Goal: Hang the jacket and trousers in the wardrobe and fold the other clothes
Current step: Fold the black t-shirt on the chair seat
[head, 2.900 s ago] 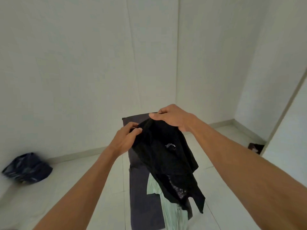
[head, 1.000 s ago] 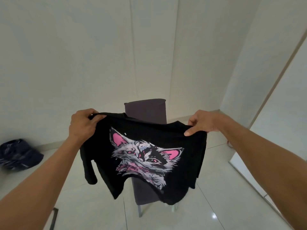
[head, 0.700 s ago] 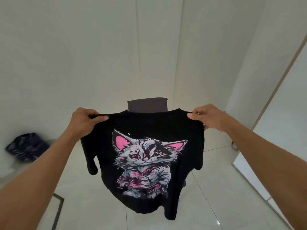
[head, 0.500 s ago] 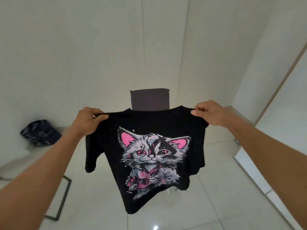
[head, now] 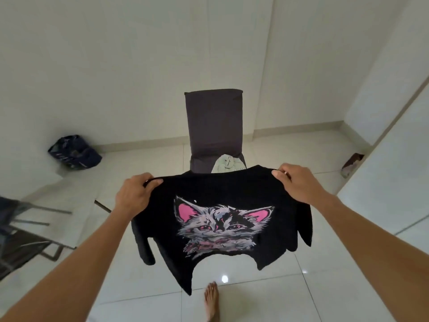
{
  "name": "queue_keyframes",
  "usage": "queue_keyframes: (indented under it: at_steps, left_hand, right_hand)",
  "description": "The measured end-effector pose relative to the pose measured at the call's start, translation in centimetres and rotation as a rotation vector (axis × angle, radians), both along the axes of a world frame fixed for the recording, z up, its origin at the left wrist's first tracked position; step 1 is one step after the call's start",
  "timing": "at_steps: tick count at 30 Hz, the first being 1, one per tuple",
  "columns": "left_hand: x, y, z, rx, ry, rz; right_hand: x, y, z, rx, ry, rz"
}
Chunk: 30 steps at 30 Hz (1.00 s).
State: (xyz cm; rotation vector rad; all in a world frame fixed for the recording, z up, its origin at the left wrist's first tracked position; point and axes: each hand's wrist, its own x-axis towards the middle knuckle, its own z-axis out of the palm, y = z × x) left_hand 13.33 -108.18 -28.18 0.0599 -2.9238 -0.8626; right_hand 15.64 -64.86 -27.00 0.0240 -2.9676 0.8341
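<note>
While your left hand [head: 134,196] and right hand [head: 296,183] each pinch a shoulder, the black cat T-shirt [head: 222,219] hangs spread in the air before you. Behind it stands a dark chair [head: 214,126] with a pale green garment [head: 226,163] on its seat.

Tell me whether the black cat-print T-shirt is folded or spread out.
Spread out, not folded. The black cat-print T-shirt hangs open in the air, the left hand and right hand gripping its shoulders, print fully showing.

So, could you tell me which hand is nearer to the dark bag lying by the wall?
Left. The left hand grips the black T-shirt shoulder on the dark bag side; the right hand grips the opposite shoulder, farther away.
</note>
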Motion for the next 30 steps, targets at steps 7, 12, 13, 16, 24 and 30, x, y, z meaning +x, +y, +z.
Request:
queue_keyframes:
  at_steps: [7,12,13,16,24,30]
  left_hand:
    - [-5.3,1.3,-5.3,-0.001,-0.124,0.041]
    - [-15.1,1.7,-9.8,0.013,-0.215,0.027]
    - [-17.9,1.8,-10.9,0.017,-0.235,0.027]
    - [-25.0,2.4,-13.7,-0.004,-0.288,0.035]
    - [-46.5,4.7,-26.5,-0.074,-0.364,0.041]
    - [-55.3,5.8,-36.6,-0.144,-0.386,0.029]
  right_hand:
    - [-6.5,1.0,-4.6,-0.033,-0.124,-0.006]
    - [-16.7,1.6,-8.7,0.008,-0.224,0.002]
    - [-19.6,1.8,-9.8,0.008,-0.248,-0.005]
    - [-26.8,2.0,-12.6,0.024,-0.302,-0.028]
    - [-47.1,2.1,-26.7,0.1,-0.379,-0.15]
    - [-55.0,2.4,-37.0,0.237,-0.389,-0.219]
